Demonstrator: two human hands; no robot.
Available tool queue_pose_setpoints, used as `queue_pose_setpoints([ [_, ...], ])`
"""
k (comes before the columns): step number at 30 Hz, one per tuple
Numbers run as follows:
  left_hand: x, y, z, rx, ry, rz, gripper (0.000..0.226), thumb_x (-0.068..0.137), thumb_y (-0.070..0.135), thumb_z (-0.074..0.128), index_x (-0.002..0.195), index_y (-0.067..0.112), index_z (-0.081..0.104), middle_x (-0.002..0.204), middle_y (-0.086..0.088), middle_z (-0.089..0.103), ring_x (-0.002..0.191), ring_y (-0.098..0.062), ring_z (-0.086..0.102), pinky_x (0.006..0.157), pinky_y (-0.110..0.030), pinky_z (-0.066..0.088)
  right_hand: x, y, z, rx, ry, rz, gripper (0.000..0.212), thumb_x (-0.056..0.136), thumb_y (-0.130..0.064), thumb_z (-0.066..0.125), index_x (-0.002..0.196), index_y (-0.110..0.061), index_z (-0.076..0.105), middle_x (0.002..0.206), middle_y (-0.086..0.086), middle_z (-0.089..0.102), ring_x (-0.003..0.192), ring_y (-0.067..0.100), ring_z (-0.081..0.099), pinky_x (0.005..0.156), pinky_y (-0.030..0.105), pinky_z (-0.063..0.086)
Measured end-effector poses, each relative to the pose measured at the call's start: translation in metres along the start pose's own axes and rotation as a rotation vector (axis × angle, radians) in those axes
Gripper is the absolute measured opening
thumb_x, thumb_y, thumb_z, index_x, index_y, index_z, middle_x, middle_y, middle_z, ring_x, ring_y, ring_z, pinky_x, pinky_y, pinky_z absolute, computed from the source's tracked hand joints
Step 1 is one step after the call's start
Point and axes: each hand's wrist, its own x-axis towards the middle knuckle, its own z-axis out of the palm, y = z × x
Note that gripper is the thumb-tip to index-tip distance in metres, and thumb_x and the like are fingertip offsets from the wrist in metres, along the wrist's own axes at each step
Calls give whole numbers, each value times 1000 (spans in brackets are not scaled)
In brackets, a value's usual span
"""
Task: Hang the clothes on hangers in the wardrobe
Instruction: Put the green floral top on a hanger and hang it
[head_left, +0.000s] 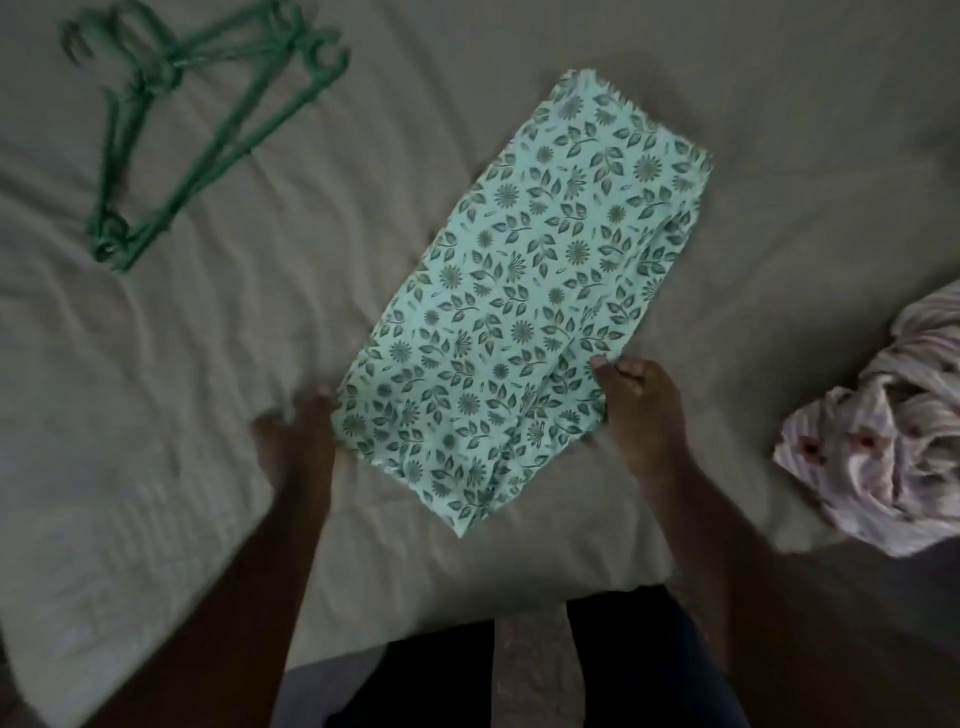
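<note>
A light green garment (524, 291) printed with dark leaves and flowers lies folded lengthwise on the bed, running from the middle toward the back right. My right hand (641, 410) pinches its near right edge between thumb and fingers. My left hand (301, 441), blurred, touches the near left edge with its fingers spread on the sheet; whether it grips the cloth is unclear. Several green plastic hangers (176, 119) lie in a loose pile at the back left of the bed.
The bed is covered by a wrinkled beige sheet (156, 389). A crumpled pink striped garment (893, 441) sits at the right edge of the bed. The person's dark-clothed body shows at the bottom centre against the near edge.
</note>
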Motion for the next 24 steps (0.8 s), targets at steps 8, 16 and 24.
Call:
queue_pose_setpoints([
  [8, -82, -49, 17, -337, -430, -213, 30, 86, 33, 71, 103, 10, 63, 91, -9, 71, 70, -18, 67, 60, -31, 55, 91, -88, -38, 275, 90, -178, 38, 73, -43, 80, 70, -13, 57, 68, 4, 57, 57, 18, 54, 52, 32, 42],
  [16, -93, -34, 24, -408, -447, -149, 13, 92, 13, 62, 102, 22, 65, 101, -2, 74, 93, -29, 71, 75, -47, 59, 136, -157, -42, 53, -205, -10, 55, 70, -32, 89, 118, -11, 72, 99, 0, 75, 80, 16, 74, 72, 29, 59],
  [24, -58, 32, -45, -438, -307, 214, 16, 89, 12, 67, 100, 21, 58, 100, -4, 73, 96, -27, 71, 81, -48, 59, 58, -152, -78, 347, -340, -200, 34, 93, -14, 66, 127, -8, 62, 122, 6, 70, 110, 19, 69, 80, 25, 57],
])
